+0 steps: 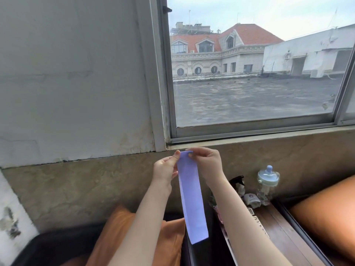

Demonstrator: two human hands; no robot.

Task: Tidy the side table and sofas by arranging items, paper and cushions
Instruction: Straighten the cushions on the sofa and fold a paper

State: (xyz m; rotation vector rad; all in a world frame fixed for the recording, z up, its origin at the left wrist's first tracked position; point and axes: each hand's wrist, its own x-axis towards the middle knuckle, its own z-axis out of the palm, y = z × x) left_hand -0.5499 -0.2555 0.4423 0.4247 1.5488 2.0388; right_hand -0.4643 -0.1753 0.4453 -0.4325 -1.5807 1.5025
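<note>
**Head view: lilac paper strip held up below the window**

A long, narrow strip of lilac paper (192,198) hangs in the air in front of the stone wall under the window sill (269,136). Its top end is pinched from both sides: the left hand (165,169) has thumb and fingers closed on the upper left corner, the right hand (207,163) has thumb and forefinger closed on the upper right corner. The rest of the strip hangs free, its lower end dangling over the gap between the sofa and the table.

Below the left forearm lies an orange cushion (134,237) on a dark sofa seat (57,246). To the right of the right forearm stands the wooden side table (278,227), carrying a baby bottle with a blue teat (268,179), a dark spray bottle (238,182) and a small white container lying on its side (251,200), all crowded against the wall. A second orange cushion (326,214) sits beyond the table on the right, cut off by the frame.

The right forearm hides part of the table; small pinkish things beside it are too blurred to name. Open air lies in front of the wall around the hands.
</note>
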